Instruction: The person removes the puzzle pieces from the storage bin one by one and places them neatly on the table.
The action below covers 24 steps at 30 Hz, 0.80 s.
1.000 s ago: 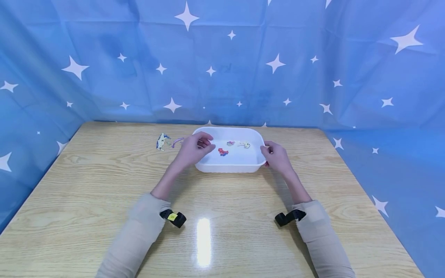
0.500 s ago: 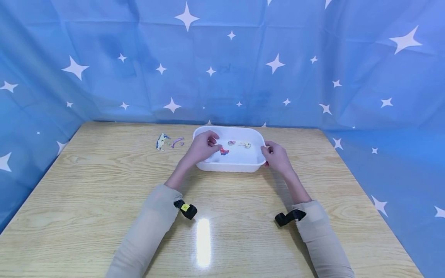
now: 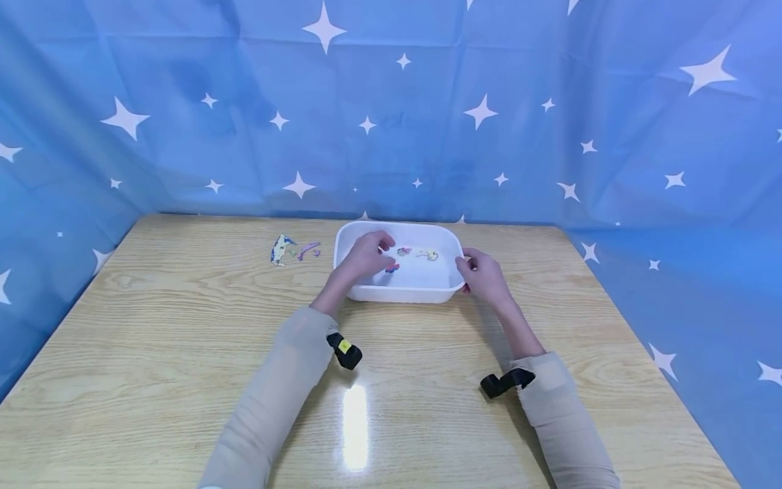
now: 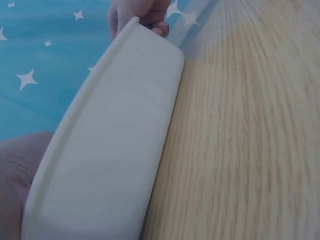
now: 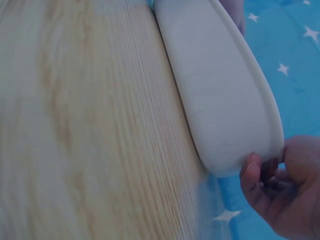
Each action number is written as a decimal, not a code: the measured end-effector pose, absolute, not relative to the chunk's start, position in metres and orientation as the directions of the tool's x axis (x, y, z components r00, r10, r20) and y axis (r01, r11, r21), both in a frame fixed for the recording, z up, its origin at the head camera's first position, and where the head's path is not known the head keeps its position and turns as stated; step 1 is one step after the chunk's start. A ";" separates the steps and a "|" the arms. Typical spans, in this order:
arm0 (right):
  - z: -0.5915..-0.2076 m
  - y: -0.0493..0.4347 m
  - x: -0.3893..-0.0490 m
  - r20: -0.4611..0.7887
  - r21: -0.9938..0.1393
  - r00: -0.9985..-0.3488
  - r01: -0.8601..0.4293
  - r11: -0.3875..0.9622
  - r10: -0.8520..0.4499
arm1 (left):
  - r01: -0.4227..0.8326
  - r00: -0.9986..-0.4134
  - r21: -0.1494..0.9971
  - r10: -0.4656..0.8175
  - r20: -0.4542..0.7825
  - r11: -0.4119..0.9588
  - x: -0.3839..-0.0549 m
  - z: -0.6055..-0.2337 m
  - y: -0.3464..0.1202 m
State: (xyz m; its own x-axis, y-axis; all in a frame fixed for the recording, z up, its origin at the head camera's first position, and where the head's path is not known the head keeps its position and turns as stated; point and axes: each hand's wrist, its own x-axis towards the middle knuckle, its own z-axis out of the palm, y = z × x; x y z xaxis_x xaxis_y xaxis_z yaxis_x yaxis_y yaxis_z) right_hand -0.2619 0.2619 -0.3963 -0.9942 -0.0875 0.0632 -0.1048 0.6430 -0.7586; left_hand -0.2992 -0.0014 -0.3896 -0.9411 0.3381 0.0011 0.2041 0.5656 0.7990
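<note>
A white plastic basin (image 3: 400, 295) stands on the wooden table near its back edge. My right hand (image 3: 484, 275) grips the basin's right end, thumb on the rim and fingers below it on the outer wall (image 5: 225, 90). Over the left part of the basin reaches my left hand (image 3: 369, 255), thumb and fingers spread apart with nothing between them. Right by the left thumb lies a small red-and-blue piece (image 3: 393, 269), partly hidden. A little pink-and-grey piece (image 3: 404, 251) and a cream-coloured piece (image 3: 430, 255) lie farther right on the basin floor.
Left of the basin, a white-and-blue flat piece (image 3: 280, 251) and a thin purple piece (image 3: 308, 250) lie on the table (image 3: 183, 326). A blue curtain (image 3: 366, 163) with white stars hangs right behind the table's back edge.
My left hand has moved rightward, from the basin's left rim to farther over its inside, covering more of the red-and-blue piece. The right hand keeps its hold on the basin.
</note>
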 end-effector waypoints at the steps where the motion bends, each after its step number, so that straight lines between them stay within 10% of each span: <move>1: -0.396 0.261 -0.262 0.064 -0.760 -0.994 -0.105 0.641 -0.087 | 0.196 -0.942 0.794 0.336 -0.010 0.576 -0.300 -0.390 -0.001; 24: -0.396 0.260 -0.261 0.068 -0.758 -0.994 -0.107 0.644 -0.086 | 0.242 -0.931 0.614 0.358 -0.071 0.752 -0.296 -0.395 0.004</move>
